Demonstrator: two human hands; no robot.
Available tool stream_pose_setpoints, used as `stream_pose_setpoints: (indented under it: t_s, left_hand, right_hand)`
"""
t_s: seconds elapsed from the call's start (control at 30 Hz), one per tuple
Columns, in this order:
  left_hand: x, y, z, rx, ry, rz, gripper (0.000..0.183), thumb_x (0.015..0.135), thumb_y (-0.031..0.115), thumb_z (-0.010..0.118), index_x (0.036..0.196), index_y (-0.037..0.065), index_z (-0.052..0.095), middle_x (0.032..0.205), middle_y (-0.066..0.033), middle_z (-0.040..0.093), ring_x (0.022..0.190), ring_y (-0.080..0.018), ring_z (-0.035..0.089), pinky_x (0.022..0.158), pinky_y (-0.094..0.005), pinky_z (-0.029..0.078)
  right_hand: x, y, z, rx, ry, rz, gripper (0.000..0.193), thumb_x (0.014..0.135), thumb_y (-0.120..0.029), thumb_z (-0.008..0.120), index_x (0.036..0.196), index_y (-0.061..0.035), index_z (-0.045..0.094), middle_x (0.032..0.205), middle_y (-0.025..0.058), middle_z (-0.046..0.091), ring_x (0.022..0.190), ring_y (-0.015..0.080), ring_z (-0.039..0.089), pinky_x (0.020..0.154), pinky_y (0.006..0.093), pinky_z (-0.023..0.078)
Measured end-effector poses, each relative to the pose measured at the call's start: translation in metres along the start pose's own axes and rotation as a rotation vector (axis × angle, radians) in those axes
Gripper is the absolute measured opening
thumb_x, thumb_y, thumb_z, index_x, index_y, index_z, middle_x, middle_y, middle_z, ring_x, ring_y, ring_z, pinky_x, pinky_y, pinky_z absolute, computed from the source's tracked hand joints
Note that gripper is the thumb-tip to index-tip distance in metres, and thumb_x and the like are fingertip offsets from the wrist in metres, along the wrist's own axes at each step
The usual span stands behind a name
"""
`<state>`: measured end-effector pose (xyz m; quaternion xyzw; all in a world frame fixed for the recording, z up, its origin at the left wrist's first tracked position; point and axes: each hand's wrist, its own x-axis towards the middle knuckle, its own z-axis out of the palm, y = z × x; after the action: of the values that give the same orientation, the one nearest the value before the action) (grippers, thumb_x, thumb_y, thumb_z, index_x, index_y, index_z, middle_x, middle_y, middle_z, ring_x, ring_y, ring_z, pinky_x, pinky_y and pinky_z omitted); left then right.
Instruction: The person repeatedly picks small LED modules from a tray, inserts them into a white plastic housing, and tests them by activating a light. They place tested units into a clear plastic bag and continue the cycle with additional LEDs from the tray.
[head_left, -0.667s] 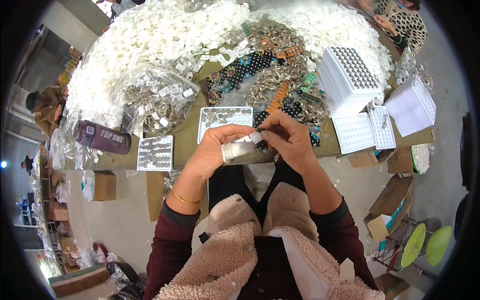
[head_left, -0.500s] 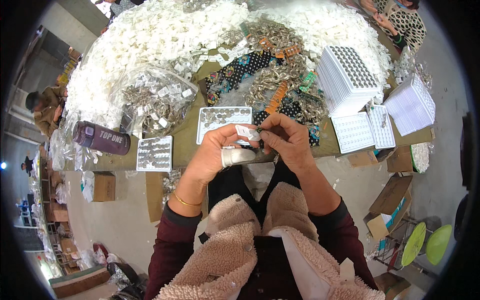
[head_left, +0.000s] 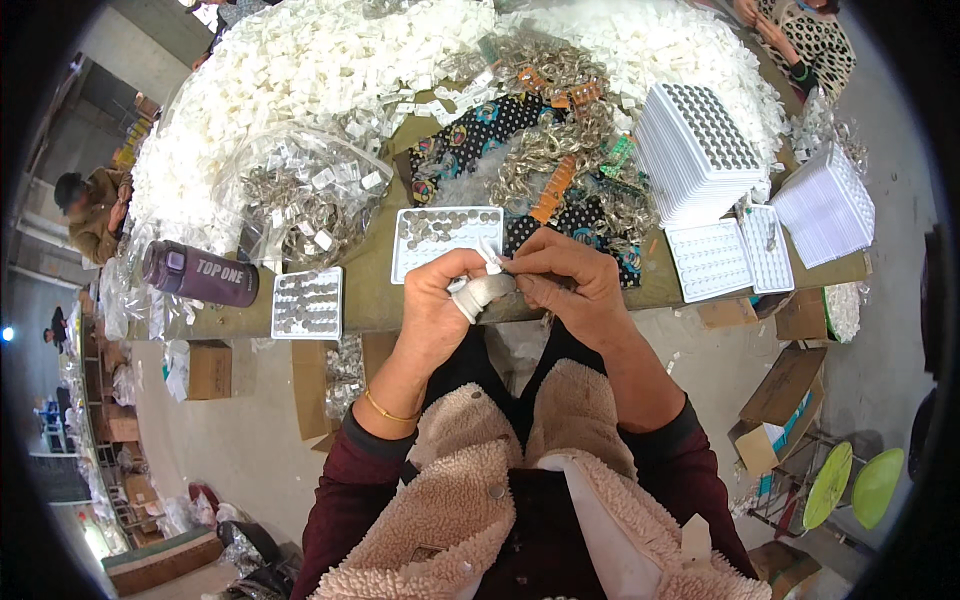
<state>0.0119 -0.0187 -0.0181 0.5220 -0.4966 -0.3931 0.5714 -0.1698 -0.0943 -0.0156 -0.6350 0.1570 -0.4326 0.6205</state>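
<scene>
My left hand (head_left: 432, 305) holds a small white plastic piece (head_left: 490, 250) between thumb and fingers, above the table's front edge. A pale cover (head_left: 482, 296) wraps one of its fingers, which is bent toward the other hand. My right hand (head_left: 578, 282) meets it with thumb and forefinger pinched at the white piece; what they grip is too small to make out. Just beyond is a white tray (head_left: 412, 262) with small round metal parts in its upper portion. To the left lies a smaller white tray (head_left: 307, 304) with rows of similar parts.
A huge heap of white pieces (head_left: 310, 75) covers the far table. Metal parts lie on a dotted cloth (head_left: 470, 140) and in a clear bag (head_left: 320, 190). A purple bottle (head_left: 205, 275) lies left; stacked trays (head_left: 690, 170) stand right. Other people sit around the table.
The white piece has turned from flat to nearly edge-on. My left hand's covered finger has bent up toward my right fingertips. Both hands stay close together.
</scene>
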Motion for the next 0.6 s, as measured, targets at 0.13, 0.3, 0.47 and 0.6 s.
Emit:
stream_pose_setpoints:
  t_s: [0.13,0.3,0.47,0.6]
  left_hand:
    - [-0.002,0.004,0.003,0.001,0.030,0.041,0.016,0.085,0.006,0.077,0.100,0.001,0.073,0.088,0.0003,0.069,0.081,-0.0058,0.061,0.074,-0.0207,0.050]
    - [-0.003,0.016,0.009,-0.101,0.121,-0.053,0.025,0.088,0.004,0.073,0.113,0.002,0.072,0.084,0.0037,0.066,0.072,-0.0027,0.053,0.064,-0.0204,0.045]
    - [-0.011,0.027,0.010,-0.223,0.085,-0.137,0.027,0.093,0.006,0.068,0.120,0.003,0.070,0.084,0.0043,0.067,0.063,0.0002,0.048,0.054,-0.0180,0.037]
    - [-0.013,0.026,0.013,-0.268,0.080,-0.109,0.028,0.094,0.006,0.065,0.122,0.002,0.068,0.083,0.0026,0.065,0.058,-0.0004,0.045,0.050,-0.0185,0.033]
  right_hand:
    - [0.001,-0.003,-0.005,-0.133,-0.082,-0.087,0.023,0.087,0.006,0.068,0.109,0.0008,0.071,0.098,0.0042,0.060,0.087,0.0118,0.059,0.072,0.0236,0.045]
    - [0.002,-0.005,0.003,-0.270,-0.071,-0.177,0.034,0.080,0.003,0.074,0.113,-0.0014,0.068,0.107,0.0083,0.059,0.096,0.0206,0.060,0.083,0.0325,0.048]
    - [0.004,-0.002,0.021,-0.394,0.201,-0.202,0.026,0.080,0.004,0.074,0.103,-0.0015,0.063,0.101,0.0081,0.059,0.088,0.0169,0.060,0.078,0.0287,0.049]
    - [0.001,-0.009,0.020,-0.339,0.163,-0.080,0.015,0.081,0.006,0.073,0.090,-0.0002,0.063,0.081,0.0026,0.059,0.071,0.0085,0.055,0.062,0.0231,0.044]
